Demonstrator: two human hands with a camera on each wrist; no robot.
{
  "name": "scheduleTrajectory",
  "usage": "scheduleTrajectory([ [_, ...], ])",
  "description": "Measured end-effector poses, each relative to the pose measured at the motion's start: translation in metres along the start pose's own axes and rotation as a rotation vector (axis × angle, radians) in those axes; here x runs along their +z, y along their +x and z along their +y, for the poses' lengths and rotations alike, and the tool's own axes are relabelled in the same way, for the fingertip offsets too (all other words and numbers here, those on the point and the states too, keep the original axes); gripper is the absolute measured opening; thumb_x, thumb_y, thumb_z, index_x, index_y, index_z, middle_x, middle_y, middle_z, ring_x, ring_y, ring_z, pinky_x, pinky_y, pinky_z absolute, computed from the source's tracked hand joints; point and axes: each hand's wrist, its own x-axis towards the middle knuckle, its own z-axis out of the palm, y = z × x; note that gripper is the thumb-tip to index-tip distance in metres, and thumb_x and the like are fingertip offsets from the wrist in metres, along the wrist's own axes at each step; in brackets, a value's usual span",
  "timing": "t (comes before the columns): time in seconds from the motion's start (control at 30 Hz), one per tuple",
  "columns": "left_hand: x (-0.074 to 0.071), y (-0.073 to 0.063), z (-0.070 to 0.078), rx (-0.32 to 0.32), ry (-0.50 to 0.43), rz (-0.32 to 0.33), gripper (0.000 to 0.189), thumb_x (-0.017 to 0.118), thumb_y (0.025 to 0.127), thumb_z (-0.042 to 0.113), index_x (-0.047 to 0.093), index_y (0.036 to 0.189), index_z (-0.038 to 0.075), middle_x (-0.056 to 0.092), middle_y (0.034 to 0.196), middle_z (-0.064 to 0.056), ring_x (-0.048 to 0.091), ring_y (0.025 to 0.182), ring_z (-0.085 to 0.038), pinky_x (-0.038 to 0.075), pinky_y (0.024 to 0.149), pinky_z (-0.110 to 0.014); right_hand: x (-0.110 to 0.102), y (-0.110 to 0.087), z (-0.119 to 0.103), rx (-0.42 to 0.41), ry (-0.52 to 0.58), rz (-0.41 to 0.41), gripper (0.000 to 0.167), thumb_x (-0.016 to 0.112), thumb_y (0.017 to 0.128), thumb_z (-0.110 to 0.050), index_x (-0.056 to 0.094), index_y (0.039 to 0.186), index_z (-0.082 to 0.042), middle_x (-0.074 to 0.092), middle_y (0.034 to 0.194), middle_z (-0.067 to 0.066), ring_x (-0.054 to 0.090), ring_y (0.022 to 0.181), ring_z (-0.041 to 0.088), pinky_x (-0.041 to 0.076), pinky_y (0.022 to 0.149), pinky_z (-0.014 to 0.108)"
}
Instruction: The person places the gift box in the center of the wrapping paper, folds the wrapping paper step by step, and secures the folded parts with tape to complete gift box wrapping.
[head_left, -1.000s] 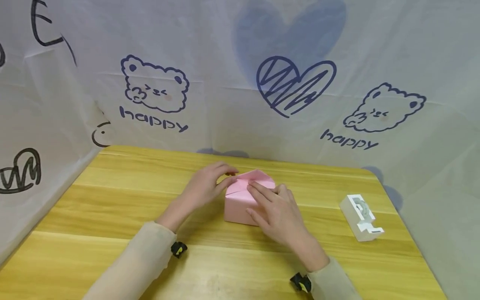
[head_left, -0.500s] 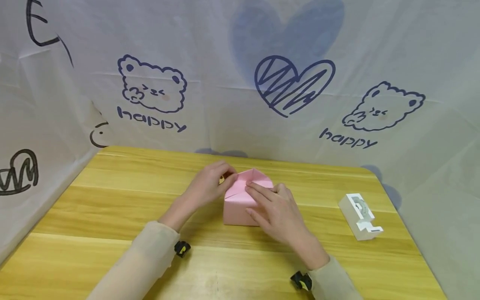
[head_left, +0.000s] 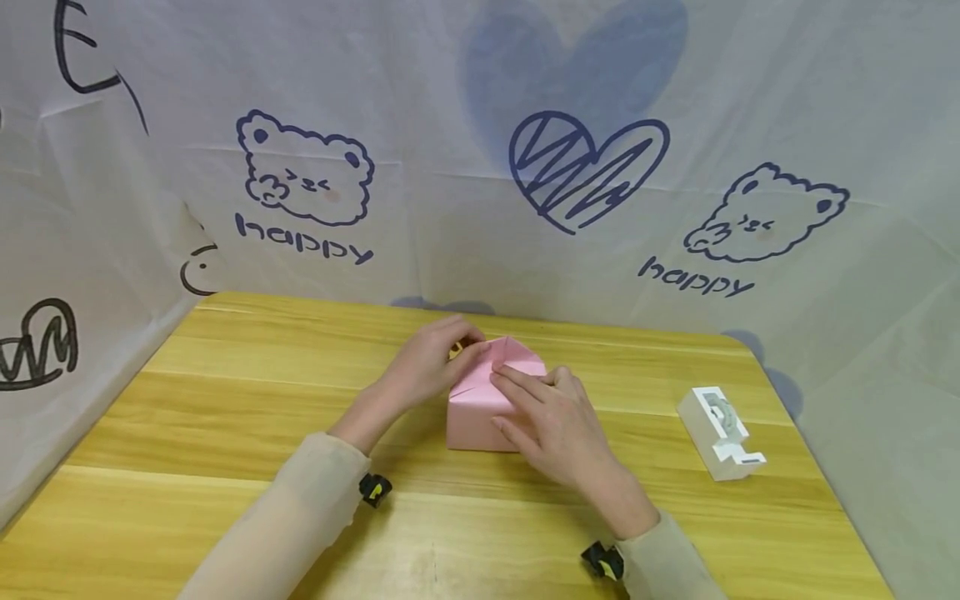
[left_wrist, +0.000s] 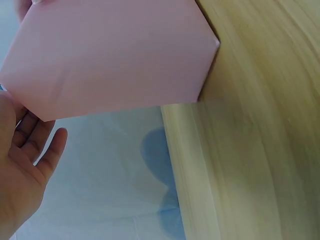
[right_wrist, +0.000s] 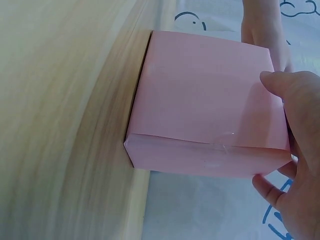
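Note:
A pink paper box (head_left: 480, 425) stands on the table with creased, folded flaps at its top. My left hand (head_left: 422, 362) is at the upper left edge, its thumb on the near side of a flap and its fingers partly hidden behind. With index and middle fingers laid on the top, my right hand (head_left: 558, 429) holds the box, its thumb against the front face. The right wrist view shows that thumb (right_wrist: 276, 82) and a clear strip of tape (right_wrist: 220, 150) on a side of the box. Fingers (left_wrist: 52, 150) of the left hand show beside the box in the left wrist view.
A white tape dispenser (head_left: 708, 437) with a roll of tape stands on the right of the wooden table (head_left: 225, 400). Behind the table hangs a pale cloth (head_left: 442, 208) with bear and heart drawings.
My left hand has shifted a little to the right along the top edge of the box. The front of the box has turned slightly; my right hand stays nearly still.

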Motion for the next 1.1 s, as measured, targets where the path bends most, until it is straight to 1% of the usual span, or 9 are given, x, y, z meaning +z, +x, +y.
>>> scheduleTrajectory([
  [0.2,0.001,0.002,0.001,0.019,-0.027,0.009,0.007,0.069,0.102,0.013,0.073,0.103,0.007,0.070,0.099,-0.003,0.067,0.090,-0.017,0.061,0.081,-0.042,0.000,0.000,0.000,-0.002,-0.007,-0.003,0.053,0.070,0.096,-0.042,0.065,0.143,-0.018,0.062,0.147,-0.003,0.046,0.086,0.022,0.036,0.074,0.036],
  [0.47,0.003,0.006,0.002,0.092,-0.034,0.039,0.007,0.069,0.101,0.011,0.073,0.101,0.005,0.069,0.095,-0.005,0.067,0.088,-0.018,0.062,0.080,-0.042,0.000,0.000,-0.001,0.001,-0.012,-0.010,0.054,0.069,0.096,-0.042,0.065,0.144,-0.017,0.062,0.147,-0.003,0.045,0.085,0.022,0.036,0.075,0.036],
  [0.7,0.005,0.008,0.003,0.147,-0.070,0.066,0.005,0.071,0.099,0.009,0.073,0.101,0.004,0.070,0.095,-0.006,0.069,0.087,-0.018,0.061,0.080,-0.031,0.002,-0.001,0.000,-0.012,-0.019,0.015,0.053,0.070,0.095,-0.041,0.065,0.143,-0.017,0.063,0.146,-0.003,0.044,0.084,0.022,0.036,0.073,0.036],
  [0.77,0.005,0.009,0.003,0.152,-0.076,0.071,0.005,0.071,0.099,0.009,0.072,0.100,0.004,0.070,0.095,-0.006,0.069,0.087,-0.018,0.061,0.080,-0.031,0.002,0.000,0.000,-0.013,-0.016,0.018,0.054,0.071,0.095,-0.041,0.066,0.143,-0.017,0.063,0.146,-0.002,0.044,0.084,0.022,0.036,0.073,0.036],
  [0.93,0.006,0.011,0.004,0.157,-0.117,0.071,0.006,0.070,0.099,0.008,0.072,0.101,0.003,0.069,0.095,-0.007,0.068,0.087,-0.018,0.062,0.081,-0.036,0.002,-0.001,0.000,-0.018,-0.014,0.032,0.054,0.070,0.095,-0.042,0.066,0.143,-0.017,0.064,0.146,-0.002,0.044,0.083,0.022,0.035,0.073,0.036],
  [1.1,0.007,0.013,0.006,0.149,-0.125,0.084,0.006,0.071,0.099,0.008,0.073,0.102,0.004,0.069,0.096,-0.006,0.068,0.087,-0.016,0.060,0.082,-0.031,0.003,-0.001,0.000,-0.019,-0.014,0.040,0.054,0.070,0.096,-0.042,0.065,0.143,-0.017,0.064,0.145,-0.002,0.044,0.083,0.021,0.035,0.072,0.036],
])
